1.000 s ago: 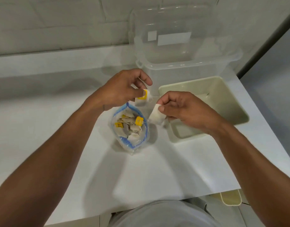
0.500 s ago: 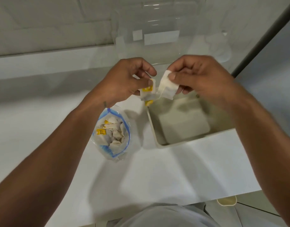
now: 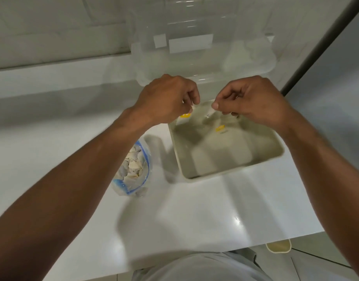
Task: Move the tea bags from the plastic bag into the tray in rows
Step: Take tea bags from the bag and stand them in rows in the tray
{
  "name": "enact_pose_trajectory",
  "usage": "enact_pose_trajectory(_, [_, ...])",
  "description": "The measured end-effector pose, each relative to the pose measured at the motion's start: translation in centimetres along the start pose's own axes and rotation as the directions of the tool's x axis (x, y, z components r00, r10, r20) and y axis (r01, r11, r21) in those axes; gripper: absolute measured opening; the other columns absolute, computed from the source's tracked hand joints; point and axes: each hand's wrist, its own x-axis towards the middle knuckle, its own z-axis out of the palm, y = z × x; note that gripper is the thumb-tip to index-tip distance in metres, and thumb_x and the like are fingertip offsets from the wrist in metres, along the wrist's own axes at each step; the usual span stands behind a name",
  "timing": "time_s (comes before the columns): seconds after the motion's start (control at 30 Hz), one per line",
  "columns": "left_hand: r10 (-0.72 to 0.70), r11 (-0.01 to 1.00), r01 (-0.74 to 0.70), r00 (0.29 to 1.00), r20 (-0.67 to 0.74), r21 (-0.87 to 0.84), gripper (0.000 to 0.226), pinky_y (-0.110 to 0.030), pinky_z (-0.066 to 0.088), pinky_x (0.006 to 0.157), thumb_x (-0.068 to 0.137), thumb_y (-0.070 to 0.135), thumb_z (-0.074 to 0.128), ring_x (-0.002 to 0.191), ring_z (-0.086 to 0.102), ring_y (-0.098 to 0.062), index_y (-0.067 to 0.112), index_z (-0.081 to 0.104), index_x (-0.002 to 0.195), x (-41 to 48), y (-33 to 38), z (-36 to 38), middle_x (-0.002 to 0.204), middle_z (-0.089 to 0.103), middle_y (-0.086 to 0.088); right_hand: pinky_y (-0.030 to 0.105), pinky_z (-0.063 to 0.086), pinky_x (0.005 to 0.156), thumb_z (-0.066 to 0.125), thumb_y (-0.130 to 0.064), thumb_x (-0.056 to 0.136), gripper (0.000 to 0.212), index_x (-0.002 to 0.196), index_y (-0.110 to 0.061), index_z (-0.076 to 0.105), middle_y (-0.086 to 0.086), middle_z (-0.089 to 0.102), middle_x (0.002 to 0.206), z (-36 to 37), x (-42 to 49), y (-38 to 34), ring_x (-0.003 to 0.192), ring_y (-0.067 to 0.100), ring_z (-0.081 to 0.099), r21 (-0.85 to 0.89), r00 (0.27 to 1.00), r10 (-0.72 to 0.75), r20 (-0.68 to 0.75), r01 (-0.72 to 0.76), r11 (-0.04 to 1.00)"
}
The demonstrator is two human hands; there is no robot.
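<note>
A beige tray point(image 3: 231, 171) lies on the white counter to the right of centre. To its left, an open zip plastic bag point(image 3: 143, 159) with a blue seal holds several white tea bags point(image 3: 132, 165). Both hands hover over the tray's far end. My left hand point(image 3: 168, 98) grips a tea bag point(image 3: 193, 108) whose yellow tag point(image 3: 184, 116) shows below the fingers. My right hand point(image 3: 249, 100) pinches another tea bag point(image 3: 210, 112), and its yellow tag point(image 3: 220, 128) dangles over the tray. Both bags are blurred and mostly hidden by fingers.
A large clear plastic container point(image 3: 194, 47) stands right behind the tray against the tiled wall. The counter's right edge point(image 3: 308, 226) runs close to the tray. On the floor below it lies a small beige object point(image 3: 279, 246).
My hands have drawn apart, separating the two tea bags, and have come lower over the tray's far end. The right bag's yellow tag now hangs free.
</note>
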Motion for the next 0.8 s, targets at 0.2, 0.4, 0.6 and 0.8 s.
enact_pose_trajectory(0.2, [-0.043,0.988,0.039,0.999,0.023,0.149,0.022,-0.033,0.052,0.08,0.082,0.018,0.06,0.094,0.062,-0.01,0.037,0.069,0.09,1.0,-0.7,2.8,0.089,0.071,0.019,0.022,0.045,0.07,0.074,-0.023,0.081,0.018,0.093,-0.036,0.071,-0.014,0.068,0.083,1.8,1.1,2.8,0.073,0.002,0.061,-0.224,1.0,-0.002,0.006,0.003,0.975])
enact_pose_trajectory(0.4, [0.02,0.906,-0.041,0.998,0.055,0.42,0.025,-0.03,0.041,0.07,0.086,0.018,0.059,0.095,0.062,-0.025,0.037,0.066,0.101,1.5,-1.2,5.1,0.102,0.068,0.005,0.031,0.05,0.079,0.073,-0.017,0.081,0.028,0.105,-0.027,0.062,-0.011,0.071,0.086,3.7,2.4,4.5,0.088,0.014,0.064,-0.325,0.998,0.003,0.067,0.019,0.946])
enact_pose_trajectory(0.6, [0.02,0.812,-0.088,0.992,0.122,0.577,0.022,-0.033,0.037,0.066,0.093,0.015,0.054,0.075,0.047,-0.024,0.026,0.057,0.113,1.6,-0.3,5.5,0.087,0.055,-0.001,0.031,0.047,0.071,0.062,-0.03,0.089,0.012,0.097,-0.035,0.069,-0.011,0.07,0.094,5.5,3.1,4.7,0.09,0.016,0.062,-0.463,0.998,-0.046,0.032,0.056,0.884])
enact_pose_trajectory(0.8, [0.091,0.716,-0.222,0.97,0.226,0.662,0.023,-0.032,0.037,0.063,0.095,0.011,0.05,0.079,0.06,-0.026,0.025,0.059,0.109,2.0,-0.2,6.1,0.089,0.062,-0.002,0.03,0.042,0.067,0.059,-0.032,0.091,0.011,0.098,-0.032,0.069,-0.005,0.067,0.101,7.4,4.2,6.0,0.096,0.024,0.061,-0.551,0.989,-0.005,0.147,0.086,0.83])
